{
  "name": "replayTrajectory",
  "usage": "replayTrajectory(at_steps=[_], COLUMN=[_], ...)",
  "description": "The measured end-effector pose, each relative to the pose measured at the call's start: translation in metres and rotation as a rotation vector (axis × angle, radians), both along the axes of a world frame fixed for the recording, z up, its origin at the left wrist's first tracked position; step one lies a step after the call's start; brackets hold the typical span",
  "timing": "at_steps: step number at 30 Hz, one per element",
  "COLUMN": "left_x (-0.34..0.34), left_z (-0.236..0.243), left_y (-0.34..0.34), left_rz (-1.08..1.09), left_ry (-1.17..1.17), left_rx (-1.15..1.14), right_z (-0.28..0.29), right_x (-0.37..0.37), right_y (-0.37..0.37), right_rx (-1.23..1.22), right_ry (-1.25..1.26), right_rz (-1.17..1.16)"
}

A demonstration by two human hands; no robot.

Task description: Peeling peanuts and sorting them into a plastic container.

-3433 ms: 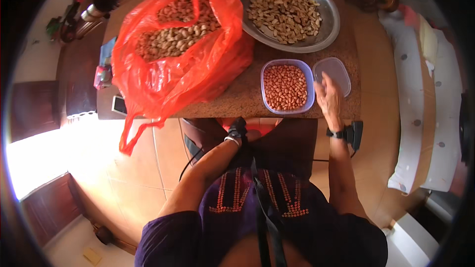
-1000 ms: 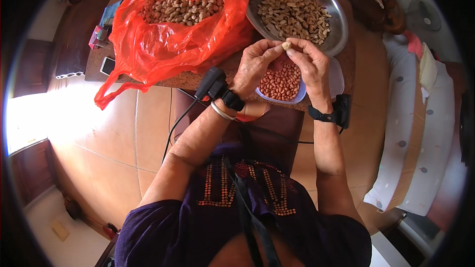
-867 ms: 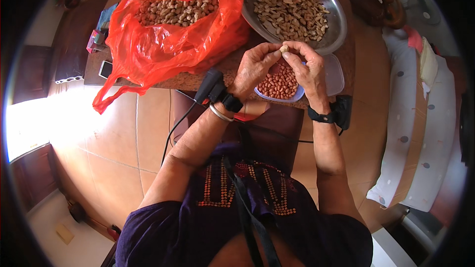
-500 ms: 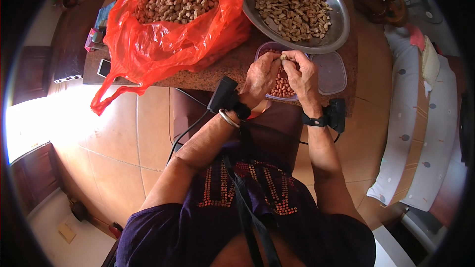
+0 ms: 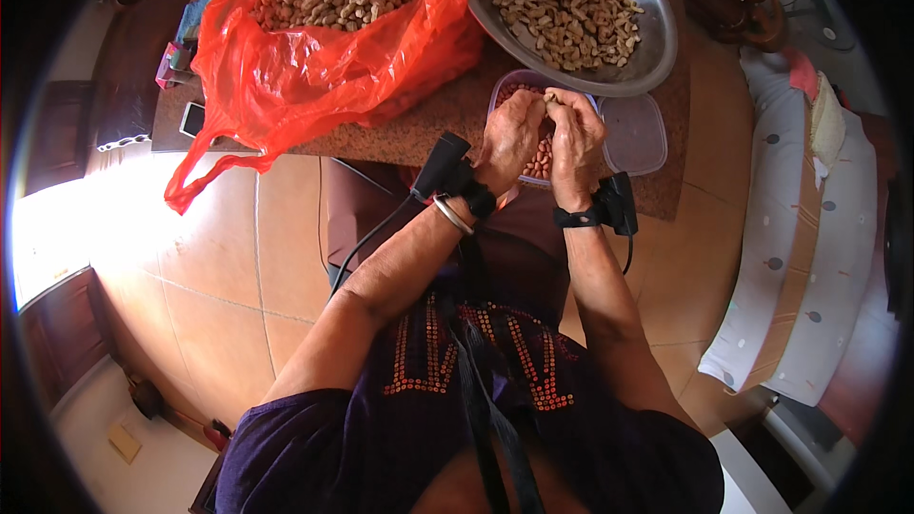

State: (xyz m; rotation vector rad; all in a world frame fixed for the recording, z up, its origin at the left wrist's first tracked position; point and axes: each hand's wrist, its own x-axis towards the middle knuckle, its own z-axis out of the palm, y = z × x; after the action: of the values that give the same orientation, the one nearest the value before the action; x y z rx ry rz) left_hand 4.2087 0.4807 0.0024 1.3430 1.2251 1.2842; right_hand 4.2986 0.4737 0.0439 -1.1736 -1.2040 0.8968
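Observation:
Both my hands meet at the fingertips above a plastic tub (image 5: 499, 92) holding reddish shelled peanut kernels (image 5: 539, 162). Thumb and fingers of my left hand (image 5: 509, 141) pinch a small pale peanut (image 5: 549, 98) from one side. My right hand (image 5: 575, 145) grips it from the other side, and the fingers cover most of it. Unshelled peanuts (image 5: 347, 5) fill an open red plastic bag (image 5: 286, 86) at the far left. Behind the tub, a steel basin (image 5: 659, 43) contains a heap of pale peanut shells (image 5: 569, 14).
A clear lid (image 5: 635, 136) lies right of the tub on the speckled brown table (image 5: 381, 145). A phone (image 5: 192, 120) and small boxes (image 5: 172, 65) sit left of the bag. Cables run from black devices (image 5: 442, 164) strapped to my wrists. A patterned cushion (image 5: 762, 228) is at right.
My right hand has shifted left and turned slightly, bringing its wrist nearer my left one. Both hands still hold the peanut over the tub. The whole view has moved a little.

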Motion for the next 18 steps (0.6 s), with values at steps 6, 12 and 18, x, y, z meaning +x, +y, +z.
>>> replayTrajectory(at_steps=[6,12,18], left_x=[-0.004,-0.016,-0.028], left_z=[0.008,0.048,0.028], left_y=[0.004,0.013,0.019], left_rz=[-0.06,-0.214,-0.277], left_ry=[-0.476,-0.555,-0.323], left_rx=[-0.283,-0.468,-0.455], right_z=[0.001,0.001,0.002], right_x=[-0.009,0.013,0.049], right_y=[0.0,0.009,0.008], right_rx=[-0.024,-0.019,-0.31], right_ry=[0.0,0.16,0.419], right_rz=[-0.043,0.042,0.221])
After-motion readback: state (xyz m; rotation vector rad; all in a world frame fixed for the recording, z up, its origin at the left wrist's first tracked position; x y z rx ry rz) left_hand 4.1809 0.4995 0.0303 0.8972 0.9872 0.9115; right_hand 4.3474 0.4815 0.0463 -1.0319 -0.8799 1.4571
